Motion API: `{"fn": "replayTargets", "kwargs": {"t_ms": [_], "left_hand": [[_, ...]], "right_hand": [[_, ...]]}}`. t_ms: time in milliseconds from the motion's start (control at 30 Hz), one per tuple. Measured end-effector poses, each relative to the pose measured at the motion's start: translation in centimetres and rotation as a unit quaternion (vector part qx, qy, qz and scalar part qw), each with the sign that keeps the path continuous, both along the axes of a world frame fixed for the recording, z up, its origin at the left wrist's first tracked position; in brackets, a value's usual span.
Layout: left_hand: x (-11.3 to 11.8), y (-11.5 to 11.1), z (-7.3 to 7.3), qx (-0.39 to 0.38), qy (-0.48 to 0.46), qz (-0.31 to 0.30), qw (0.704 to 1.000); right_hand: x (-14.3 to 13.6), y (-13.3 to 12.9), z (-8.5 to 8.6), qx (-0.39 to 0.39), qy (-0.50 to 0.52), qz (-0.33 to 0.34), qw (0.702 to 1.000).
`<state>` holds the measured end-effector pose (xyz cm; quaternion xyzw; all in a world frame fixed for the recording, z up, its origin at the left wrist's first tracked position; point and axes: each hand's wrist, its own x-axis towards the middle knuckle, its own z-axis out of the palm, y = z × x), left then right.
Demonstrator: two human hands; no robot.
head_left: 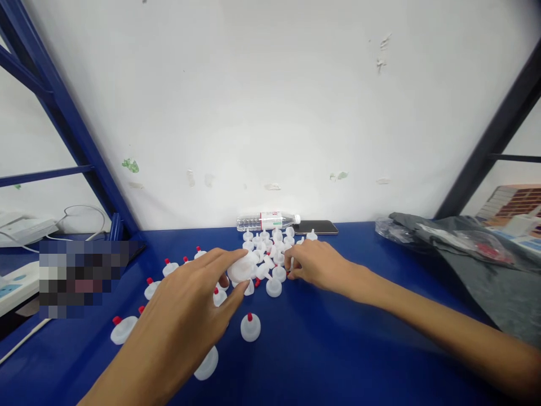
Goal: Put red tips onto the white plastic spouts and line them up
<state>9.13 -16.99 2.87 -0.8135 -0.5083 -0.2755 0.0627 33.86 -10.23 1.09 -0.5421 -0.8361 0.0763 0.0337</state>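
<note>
Between the thumb and fingers of my left hand (200, 287) is a translucent white cap (242, 269). My right hand (315, 262) is at the right edge of a pile of white nozzle caps (274, 286), its fingers bent down and pinched together; what they hold is hidden, though a bit of red shows beside the fingertips. Several white caps with red tips stand on the blue table, one (251, 328) in front of the pile and others (123, 329) to the left, partly behind my left hand. Another white cap (207, 363) lies near my left wrist.
A clear plastic bottle (268, 221) lies on its side behind the pile, next to a dark phone (316, 227). Grey plastic bags (456, 242) cover the right side. A white power strip (19, 287) and cables are at the left. Blue metal posts flank the white wall.
</note>
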Motion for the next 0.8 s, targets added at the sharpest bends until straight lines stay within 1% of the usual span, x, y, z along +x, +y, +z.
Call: {"fn": "replayTargets", "kwargs": {"t_ms": [133, 233, 333, 400, 467, 533, 600, 633, 700, 800], "left_hand": [[-0.1, 0.2, -0.2, 0.0, 0.005, -0.007, 1.0], [-0.1, 0.3, -0.3, -0.004, 0.009, -0.005, 1.0], [-0.1, 0.2, -0.2, -0.018, 0.017, 0.003, 1.0], [0.0, 0.2, -0.1, -0.027, 0.023, 0.007, 0.999], [0.1, 0.0, -0.1, -0.036, 0.031, 0.008, 0.999], [0.1, -0.1, -0.1, -0.042, 0.041, 0.014, 0.998], [0.2, -0.2, 0.0, -0.045, 0.052, 0.023, 0.997], [0.2, -0.2, 0.0, -0.048, 0.058, 0.029, 0.997], [0.3, -0.3, 0.0, -0.058, 0.062, 0.035, 0.996], [0.6, -0.4, 0.1, -0.084, 0.051, 0.022, 0.995]], "right_hand": [[0.0, 0.0, -0.4, 0.003, 0.005, 0.008, 1.0], [0.0, -0.1, -0.2, 0.003, 0.011, 0.012, 1.0], [0.3, -0.2, 0.6, 0.003, 0.033, 0.015, 0.999], [0.6, -0.3, 1.4, -0.003, 0.056, 0.018, 0.998], [0.8, -0.3, 2.4, -0.028, 0.102, 0.031, 0.994], [1.0, -0.4, 3.3, -0.078, 0.19, 0.055, 0.977], [0.9, -0.6, 4.0, -0.122, 0.287, 0.083, 0.947], [0.8, -0.8, 4.1, -0.132, 0.324, 0.095, 0.932], [0.4, -1.1, 4.2, -0.124, 0.376, 0.115, 0.911], [-0.5, -1.9, 3.9, -0.103, 0.458, 0.12, 0.875]]}}
